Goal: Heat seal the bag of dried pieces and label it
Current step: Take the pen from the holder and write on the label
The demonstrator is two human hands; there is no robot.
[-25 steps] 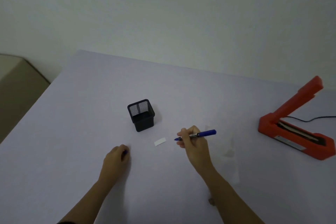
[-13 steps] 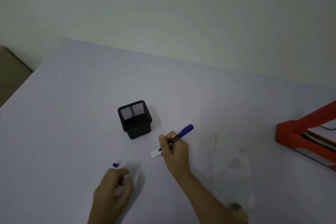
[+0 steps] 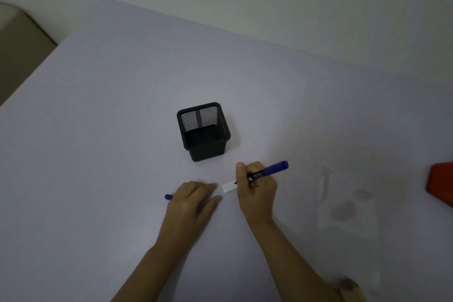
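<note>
A black mesh pen holder (image 3: 203, 131) stands upright near the middle of the pale worktop (image 3: 98, 154), and everything else is placed from it. Just in front of the pen holder and a little to its right, the right hand (image 3: 256, 190) is closed around a blue marker (image 3: 268, 170), whose rear end points away to the right while its tip comes down on a small white label (image 3: 229, 186) lying flat on the worktop. The right hand covers the label's right end. In front of the pen holder and slightly to its left, the left hand (image 3: 193, 200) rests palm down, fingers loosely spread and holding nothing, its fingertips just beside the label's left end without clearly touching it. The blue marker cap (image 3: 168, 196) lies on the worktop at the left edge of the left hand, partly hidden under it.

Well to the right of the pen holder, beyond the right hand, the clear bag (image 3: 348, 206) lies flat with a few pale dried pieces (image 3: 343, 211) showing faintly through it; whether its top is sealed cannot be told. Farther right, at the frame's edge, a corner of the red heat sealer (image 3: 441, 184) shows. Nothing lies between the label and the bag except bare worktop and the right forearm.
</note>
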